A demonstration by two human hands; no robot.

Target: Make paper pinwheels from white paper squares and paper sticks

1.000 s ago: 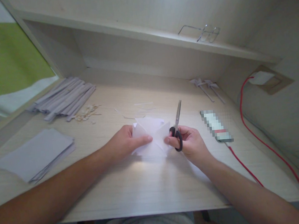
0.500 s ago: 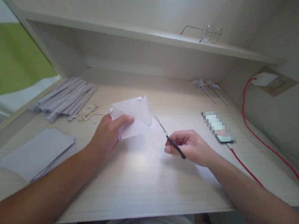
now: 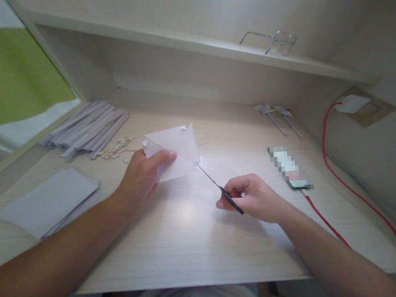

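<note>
My left hand holds a folded white paper lifted off the desk, thumb on top of its lower edge. My right hand grips black-handled scissors, whose thin blades point up and left, their tip touching the paper's lower right corner. Both hands hover over the middle of the pale wooden desk.
A stack of grey sheets lies at the left front, a pile of rolled paper sticks and small scraps behind it. Two paper pinwheels lie at the back right, a phone on a red cable beside them. Glasses rest on the shelf.
My left hand has lifted the paper up and to the left. My right hand turned the scissors from pointing upward to pointing left, and their tip has reached the paper's corner.
</note>
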